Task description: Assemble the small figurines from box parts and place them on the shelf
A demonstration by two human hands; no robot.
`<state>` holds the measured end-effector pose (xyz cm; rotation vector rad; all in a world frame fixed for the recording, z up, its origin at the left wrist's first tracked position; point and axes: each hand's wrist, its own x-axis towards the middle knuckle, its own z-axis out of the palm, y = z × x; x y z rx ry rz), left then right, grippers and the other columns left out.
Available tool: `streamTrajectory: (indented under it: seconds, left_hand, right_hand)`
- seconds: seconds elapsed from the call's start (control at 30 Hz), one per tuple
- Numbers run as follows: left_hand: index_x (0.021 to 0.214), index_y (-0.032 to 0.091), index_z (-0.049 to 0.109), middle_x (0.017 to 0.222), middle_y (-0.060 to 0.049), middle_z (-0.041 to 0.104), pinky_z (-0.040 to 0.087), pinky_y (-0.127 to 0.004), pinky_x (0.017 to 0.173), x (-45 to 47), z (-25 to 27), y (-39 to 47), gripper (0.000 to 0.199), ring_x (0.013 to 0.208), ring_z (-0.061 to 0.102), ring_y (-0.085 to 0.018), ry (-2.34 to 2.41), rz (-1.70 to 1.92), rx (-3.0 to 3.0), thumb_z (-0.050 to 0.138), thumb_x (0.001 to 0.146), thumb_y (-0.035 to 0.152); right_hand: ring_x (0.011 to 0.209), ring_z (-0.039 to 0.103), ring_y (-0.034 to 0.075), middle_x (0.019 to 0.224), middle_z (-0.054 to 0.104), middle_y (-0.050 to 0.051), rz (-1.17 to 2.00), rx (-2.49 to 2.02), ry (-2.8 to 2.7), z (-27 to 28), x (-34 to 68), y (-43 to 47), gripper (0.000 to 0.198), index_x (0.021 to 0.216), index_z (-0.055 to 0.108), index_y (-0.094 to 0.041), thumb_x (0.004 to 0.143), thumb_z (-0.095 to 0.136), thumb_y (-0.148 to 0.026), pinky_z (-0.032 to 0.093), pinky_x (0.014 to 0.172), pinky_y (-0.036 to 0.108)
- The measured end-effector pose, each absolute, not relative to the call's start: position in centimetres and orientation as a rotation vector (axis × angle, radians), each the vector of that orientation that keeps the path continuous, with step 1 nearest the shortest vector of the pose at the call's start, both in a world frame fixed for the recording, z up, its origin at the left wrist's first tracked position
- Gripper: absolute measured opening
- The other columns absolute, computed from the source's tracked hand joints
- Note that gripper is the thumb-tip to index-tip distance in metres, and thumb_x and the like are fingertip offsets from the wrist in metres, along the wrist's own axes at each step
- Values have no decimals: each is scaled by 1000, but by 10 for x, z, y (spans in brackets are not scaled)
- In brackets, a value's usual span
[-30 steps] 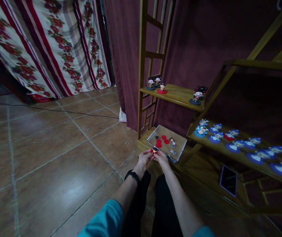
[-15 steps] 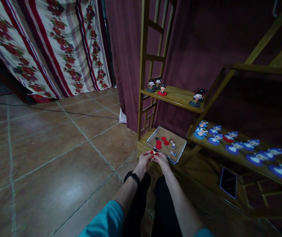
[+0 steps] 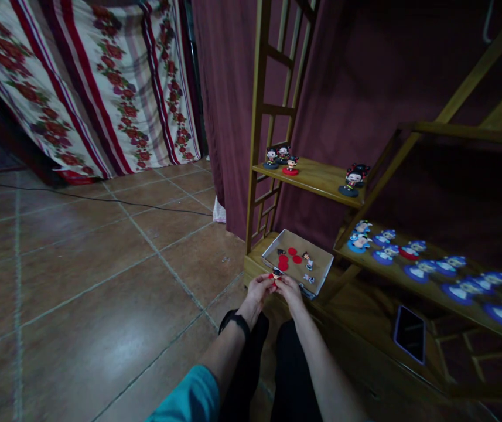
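Note:
Between my fingers is a small doll figurine (image 3: 276, 274) with a dark top and red lower part. My left hand (image 3: 259, 290) grips it from the left and my right hand (image 3: 289, 288) from the right, fingertips closed around it. Part of the figurine is hidden by the fingers. Just beyond my hands lies a shallow open cardboard box (image 3: 316, 252). Inside it are several round red discs (image 3: 297, 259), a small dark piece (image 3: 281, 252) and loose little figurines (image 3: 308, 279).
A wooden shelf unit (image 3: 258, 126) stands ahead. Its upper board (image 3: 316, 179) bears several dark-haired figurines (image 3: 355, 177); blue-based figurines (image 3: 420, 269) line the board at right. Below them lies a dark-screened phone or tablet (image 3: 410, 334). A cable (image 3: 158, 206) crosses the tiled floor.
The view has shifted slightly, so the shelf and box sit a little lower and further right. Both hands keep hold of the figurine, with little movement.

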<state>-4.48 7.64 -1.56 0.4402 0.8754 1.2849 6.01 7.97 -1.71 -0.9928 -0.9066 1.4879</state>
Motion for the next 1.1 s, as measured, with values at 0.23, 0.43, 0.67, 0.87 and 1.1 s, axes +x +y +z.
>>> streamTrajectory:
  seconds: [0.23,0.43,0.67,0.87,1.1]
  left_hand:
    - [76,9,62,66,-7,64,48,-22,56,-42,-16,75,21,52,59,-10,861,1297,414,71,56,11]
    - [78,9,61,68,-8,65,49,-22,56,-41,-22,78,23,56,60,-12,841,1307,392,71,58,12]
    - [82,10,61,70,-7,65,49,-20,55,-44,-21,78,21,53,59,-9,822,1289,384,68,62,11]
    - [86,11,62,76,-8,66,50,-22,61,-45,-17,74,27,59,61,-11,805,1290,438,70,60,11]
    - [87,13,62,78,-6,66,50,-23,63,-45,-14,74,31,65,62,-12,780,1326,434,71,58,12]
  right_hand:
    - [64,59,15,74,67,3,1471,-987,-895,-13,59,79,26,75,65,-17,53,70,-31,47,61,28]
    - [68,60,17,79,68,4,1429,-1024,-904,-10,58,78,31,80,65,-18,53,70,-33,48,61,29]
    - [70,62,16,80,68,4,1501,-1044,-812,-9,60,76,30,83,64,-19,57,67,-33,48,64,29]
    - [77,62,18,89,67,4,1520,-1018,-808,-4,61,73,33,91,63,-20,59,66,-31,48,67,29]
    - [92,59,19,101,64,5,1520,-939,-806,-4,62,74,45,102,59,-24,58,67,-28,47,75,30]
